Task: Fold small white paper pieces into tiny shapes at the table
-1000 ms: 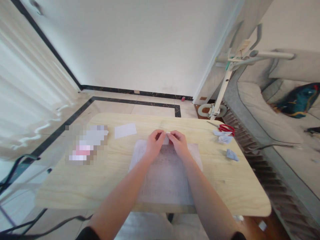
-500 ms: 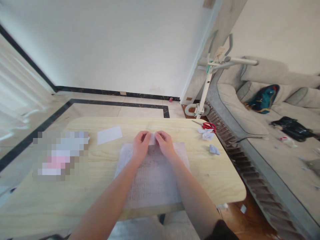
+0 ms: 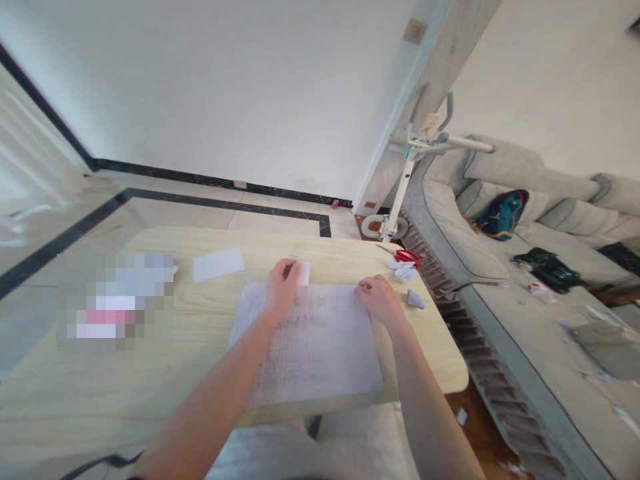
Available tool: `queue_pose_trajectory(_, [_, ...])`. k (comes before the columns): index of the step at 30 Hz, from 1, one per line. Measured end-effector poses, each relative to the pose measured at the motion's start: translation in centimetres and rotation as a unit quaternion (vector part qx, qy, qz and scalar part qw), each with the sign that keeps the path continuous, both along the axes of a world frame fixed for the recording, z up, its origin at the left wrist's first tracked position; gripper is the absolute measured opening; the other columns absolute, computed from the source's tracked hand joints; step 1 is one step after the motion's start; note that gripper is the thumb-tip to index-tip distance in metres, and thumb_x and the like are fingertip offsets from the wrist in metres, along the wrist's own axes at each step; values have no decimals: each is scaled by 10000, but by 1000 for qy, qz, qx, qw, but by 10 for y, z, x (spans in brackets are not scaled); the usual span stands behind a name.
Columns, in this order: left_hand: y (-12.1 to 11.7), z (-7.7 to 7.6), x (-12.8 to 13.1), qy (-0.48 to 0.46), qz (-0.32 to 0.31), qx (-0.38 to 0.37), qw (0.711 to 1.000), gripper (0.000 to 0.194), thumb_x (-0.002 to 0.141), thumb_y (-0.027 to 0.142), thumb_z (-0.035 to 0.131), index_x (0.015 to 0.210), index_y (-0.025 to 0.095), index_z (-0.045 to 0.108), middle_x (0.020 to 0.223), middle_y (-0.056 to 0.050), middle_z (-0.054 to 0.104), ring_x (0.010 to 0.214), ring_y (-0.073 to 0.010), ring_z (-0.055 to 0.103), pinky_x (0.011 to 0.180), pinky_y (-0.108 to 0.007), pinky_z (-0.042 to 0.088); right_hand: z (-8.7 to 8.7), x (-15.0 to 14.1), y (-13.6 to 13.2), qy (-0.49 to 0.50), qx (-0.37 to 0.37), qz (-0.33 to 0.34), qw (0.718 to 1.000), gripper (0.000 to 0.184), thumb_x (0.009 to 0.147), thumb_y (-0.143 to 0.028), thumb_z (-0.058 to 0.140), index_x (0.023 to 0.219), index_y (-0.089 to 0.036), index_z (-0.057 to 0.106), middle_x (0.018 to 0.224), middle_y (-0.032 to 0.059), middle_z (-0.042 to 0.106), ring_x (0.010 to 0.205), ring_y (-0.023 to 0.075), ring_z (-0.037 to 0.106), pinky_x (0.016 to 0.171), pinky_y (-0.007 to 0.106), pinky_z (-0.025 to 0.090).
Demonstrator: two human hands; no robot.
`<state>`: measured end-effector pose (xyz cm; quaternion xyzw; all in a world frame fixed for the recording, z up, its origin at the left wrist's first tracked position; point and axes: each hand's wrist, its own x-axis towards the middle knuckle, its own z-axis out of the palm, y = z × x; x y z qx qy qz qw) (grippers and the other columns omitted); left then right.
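My left hand (image 3: 283, 288) pinches a small white piece of paper (image 3: 305, 272) at the upper edge of a large printed sheet (image 3: 320, 340). The sheet lies flat on the wooden table (image 3: 200, 347), its print too blurred to read. Over the sheet's upper right corner, my right hand (image 3: 381, 300) has its fingers curled together; what they hold, if anything, is hidden. A blank white rectangle of paper (image 3: 218, 265) lies to the left of my left hand. Beyond my right hand are red-handled scissors (image 3: 407, 257), crumpled white paper (image 3: 402, 270) and a folded bluish paper piece (image 3: 415, 299).
A blurred-out stack (image 3: 125, 293) sits on the table's left side. Past the right edge stands a grey sofa (image 3: 500, 293) with a teal bag (image 3: 505, 215) and black plastic (image 3: 547, 268) on it. White exercise equipment (image 3: 400, 187) stands behind the table.
My right hand has let go of the small white paper and moved right to the sheet's corner. My left hand still holds the paper. The view has turned slightly right.
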<state>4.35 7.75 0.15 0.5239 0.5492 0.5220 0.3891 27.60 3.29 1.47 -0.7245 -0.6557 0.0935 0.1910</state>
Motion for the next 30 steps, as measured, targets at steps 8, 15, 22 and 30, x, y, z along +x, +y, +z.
queue_pose_trajectory(8, [4, 28, -22, -107, 119, 60, 985, 189, 770, 347, 552, 793, 166, 603, 703, -10, 584, 634, -115, 531, 510, -196, 414, 42, 2, 31, 164, 109, -3, 980, 105, 768, -265, 518, 747, -185, 583, 703, 16, 620, 663, 156, 569, 633, 278, 421])
queue_pose_trajectory(15, [9, 58, -43, -178, 134, 124, 967, 180, 753, 363, 588, 770, 184, 581, 665, 14, 528, 545, -84, 483, 419, -180, 390, 108, 28, 52, 120, 332, -74, 933, 185, 847, -309, 426, 884, -169, 542, 789, 47, 606, 738, 154, 579, 640, 272, 433])
queue_pose_trajectory(22, [8, 60, -59, -210, 140, 122, 960, 149, 756, 334, 604, 762, 190, 566, 657, 30, 515, 553, -78, 488, 416, -194, 359, 106, 41, 35, 54, 320, -91, 942, 205, 872, -294, 393, 927, -167, 544, 806, 59, 604, 762, 167, 581, 662, 295, 437])
queue_pose_trajectory(30, [13, 75, -89, -147, 169, 112, 968, 188, 791, 389, 566, 789, 202, 544, 683, -2, 564, 567, -85, 506, 434, -183, 367, 77, 40, 31, 76, 275, -94, 954, 130, 789, -239, 536, 859, -159, 612, 805, 108, 644, 681, 146, 558, 638, 289, 415])
